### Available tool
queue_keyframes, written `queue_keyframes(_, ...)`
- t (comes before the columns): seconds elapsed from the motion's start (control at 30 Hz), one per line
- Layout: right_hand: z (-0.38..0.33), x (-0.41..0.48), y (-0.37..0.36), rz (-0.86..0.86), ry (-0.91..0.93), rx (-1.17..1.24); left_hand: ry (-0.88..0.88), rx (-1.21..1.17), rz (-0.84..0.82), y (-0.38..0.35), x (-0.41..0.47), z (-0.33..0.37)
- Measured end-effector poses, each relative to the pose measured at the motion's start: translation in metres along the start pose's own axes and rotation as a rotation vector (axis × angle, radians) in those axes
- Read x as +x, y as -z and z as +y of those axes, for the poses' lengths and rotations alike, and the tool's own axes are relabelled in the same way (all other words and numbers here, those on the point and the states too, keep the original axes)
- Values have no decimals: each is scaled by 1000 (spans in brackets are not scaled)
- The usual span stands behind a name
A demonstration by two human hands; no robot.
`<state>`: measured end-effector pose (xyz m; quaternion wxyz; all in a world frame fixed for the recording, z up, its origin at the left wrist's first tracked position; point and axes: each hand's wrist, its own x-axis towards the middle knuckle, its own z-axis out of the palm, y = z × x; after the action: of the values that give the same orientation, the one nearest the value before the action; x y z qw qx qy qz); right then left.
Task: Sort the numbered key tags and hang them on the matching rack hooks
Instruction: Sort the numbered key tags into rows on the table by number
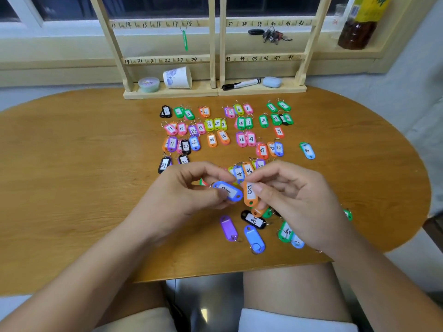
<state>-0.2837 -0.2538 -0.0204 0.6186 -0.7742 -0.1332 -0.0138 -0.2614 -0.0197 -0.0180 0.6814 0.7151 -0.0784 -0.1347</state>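
Two tags are off the table (84,152) at once, one in each hand, low over the near part of the sorted rows. The left hand (189,195) pinches a blue tag (227,190) between thumb and fingertips; its long axis lies crosswise, tilting down toward the right, and the thumb covers too much of the label to read the number. The right hand (294,197) pinches an orange tag (250,193) marked 8 by its far end, so its long axis runs away from the person, slotted end nearest the body (the ring end is hidden under the fingers). The two tags nearly touch at the middle. What matters for the next move is probably where 8 belongs. In the far row, tag 7 (247,108) and tag 9 (272,107) leave a gap between them, and that gap lies straight ahead and slightly right of the right hand's grip. The right hand is therefore the nearer one, and the tag is already aligned with its neighbours. The rack (212,56) stands well beyond, with one green tag (184,40) hung on it.
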Motion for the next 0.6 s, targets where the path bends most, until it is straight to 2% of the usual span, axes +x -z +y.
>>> queue_keyframes(0.1, 3, 4, 2, 88, -42, 46, 5, -18, 53, -1, 4, 3)
queue_keyframes(0.27, 8, 10, 2, 186, -99, 47, -16, 48, 41, -1, 10, 2)
queue_keyframes(0.6, 18, 55, 30, 211, -46, 10, -69, 83, 74, 3, 54, 8)
